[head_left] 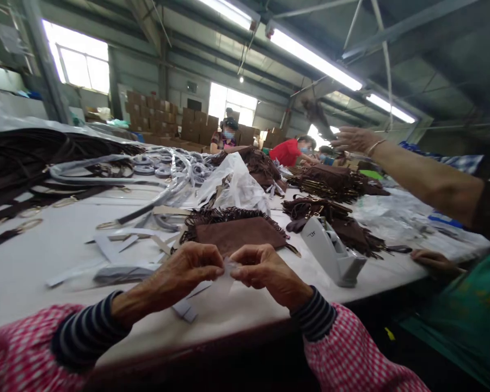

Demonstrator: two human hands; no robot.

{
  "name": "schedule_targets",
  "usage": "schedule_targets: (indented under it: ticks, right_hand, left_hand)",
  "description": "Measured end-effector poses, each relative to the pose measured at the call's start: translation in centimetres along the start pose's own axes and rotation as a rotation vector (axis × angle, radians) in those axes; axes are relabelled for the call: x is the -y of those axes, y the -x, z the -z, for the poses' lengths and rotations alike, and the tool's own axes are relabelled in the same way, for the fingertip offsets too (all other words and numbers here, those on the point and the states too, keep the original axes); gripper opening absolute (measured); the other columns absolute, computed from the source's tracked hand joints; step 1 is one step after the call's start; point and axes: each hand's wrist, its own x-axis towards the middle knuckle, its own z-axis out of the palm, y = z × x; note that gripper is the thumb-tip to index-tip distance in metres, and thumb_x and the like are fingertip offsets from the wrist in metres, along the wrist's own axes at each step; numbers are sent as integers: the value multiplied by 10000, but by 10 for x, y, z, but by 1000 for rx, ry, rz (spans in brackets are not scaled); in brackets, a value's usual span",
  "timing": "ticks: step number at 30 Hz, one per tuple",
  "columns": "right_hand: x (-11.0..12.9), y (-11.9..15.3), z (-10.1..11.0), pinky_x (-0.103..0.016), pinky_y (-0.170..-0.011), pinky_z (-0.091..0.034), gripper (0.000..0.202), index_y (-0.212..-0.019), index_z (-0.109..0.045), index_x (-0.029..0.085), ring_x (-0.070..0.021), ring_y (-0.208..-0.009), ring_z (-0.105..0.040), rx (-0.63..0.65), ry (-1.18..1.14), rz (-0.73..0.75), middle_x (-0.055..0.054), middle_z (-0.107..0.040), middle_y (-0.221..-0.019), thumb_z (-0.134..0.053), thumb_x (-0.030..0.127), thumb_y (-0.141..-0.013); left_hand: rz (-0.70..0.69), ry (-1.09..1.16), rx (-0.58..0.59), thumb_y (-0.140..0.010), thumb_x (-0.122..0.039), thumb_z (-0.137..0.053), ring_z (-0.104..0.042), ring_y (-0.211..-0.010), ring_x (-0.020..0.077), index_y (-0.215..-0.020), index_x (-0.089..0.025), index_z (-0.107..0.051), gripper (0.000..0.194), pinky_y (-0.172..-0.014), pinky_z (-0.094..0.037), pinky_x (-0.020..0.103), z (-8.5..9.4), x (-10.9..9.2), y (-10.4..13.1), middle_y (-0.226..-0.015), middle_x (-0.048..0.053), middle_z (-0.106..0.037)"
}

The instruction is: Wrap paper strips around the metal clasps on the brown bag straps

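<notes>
My left hand (194, 265) and my right hand (265, 270) meet above the table's near side, each pinched with thumb against fingertips. Between them is a small translucent strip (227, 268); whether it is tape or plastic film I cannot tell. Just beyond my fingers lies a brown fringed bag (239, 233), flat on the white tabletop (147, 296). A grey tape dispenser (330, 253) stands tilted to the right of my right hand. Short white and grey strips (184, 310) lie below my left hand.
Brown straps with metal clips (20, 179) are heaped at left, beside plastic-wrapped straps (147, 169). Crumpled clear plastic (234, 182) and stacked brown bags (330, 182) lie farther back. At right, a co-worker's raised arm (424, 169) reaches over the table, holding something dark and blurred.
</notes>
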Motion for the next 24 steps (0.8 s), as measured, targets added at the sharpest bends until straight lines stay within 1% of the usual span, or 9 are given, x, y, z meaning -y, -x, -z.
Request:
schedule_targets:
  ticks: [3,6,9,12,15,17,19,22,24]
  right_hand:
    - [4,-5,-14,-186,-457,-226,142,-812,-735,136,-52,-515,-442,-12,6,61,32,-572,-589,-784,250,-742]
    - [7,-12,-30,-195,-436,-199,189,-723,-682,138,-44,-460,-398,-98,-130,114,41,-550,-550,-790,291,-745]
    - [5,-20,-44,-193,-426,-183,199,-753,-678,146,-48,-452,-406,-115,-221,100,38,-564,-563,-804,298,-728]
    - [0,-27,-55,-187,-425,-186,197,-764,-680,147,-46,-458,-402,-108,-253,88,36,-568,-573,-808,291,-723]
    - [-1,-32,-58,-188,-424,-188,243,-711,-662,141,-44,-456,-396,-94,-256,63,30,-575,-574,-833,313,-698]
    - [2,-34,-52,-193,-430,-217,258,-709,-662,142,-54,-466,-423,-55,-184,50,21,-591,-589,-820,345,-718]
    - [6,-34,-39,-205,-456,-278,246,-749,-678,147,-72,-493,-461,-46,-22,93,18,-605,-611,-770,372,-779]
    - [6,-29,-10,-241,-559,-380,192,-795,-701,155,-104,-585,-520,-116,348,224,8,-629,-673,-698,337,-857]
    - [-1,-23,6,-266,-641,-409,156,-793,-709,162,-127,-668,-551,-136,615,261,-8,-651,-740,-678,289,-876]
  left_hand:
    - [13,-59,-57,-822,-400,-705,-538,-757,162,-850,-162,-727,241,-681,-383,275,7,-4,9,-778,8,-664]
    - [102,107,-75,-828,-474,-713,-570,-807,177,-954,-179,-707,322,-702,-409,284,11,-5,14,-884,23,-689]
    - [168,234,-98,-771,-446,-787,-571,-763,162,-929,-169,-686,334,-691,-401,282,14,-1,17,-846,20,-693]
    - [157,281,-161,-702,-352,-846,-534,-677,129,-813,-159,-669,285,-659,-377,263,18,4,20,-718,-13,-661]
    - [143,282,-182,-704,-301,-824,-503,-642,111,-763,-147,-679,220,-631,-359,246,23,6,23,-667,-23,-638]
    - [146,253,-178,-714,-302,-805,-502,-644,110,-757,-141,-688,204,-629,-355,244,27,4,24,-667,-19,-635]
    - [161,223,-153,-728,-326,-787,-488,-628,109,-743,-140,-683,214,-619,-347,246,30,2,26,-649,-22,-612]
    - [182,169,-105,-763,-385,-753,-436,-596,102,-727,-139,-666,264,-588,-307,247,34,3,30,-619,-33,-559]
    - [225,141,-82,-785,-431,-732,-424,-593,104,-731,-139,-650,308,-580,-296,249,34,8,32,-622,-34,-536]
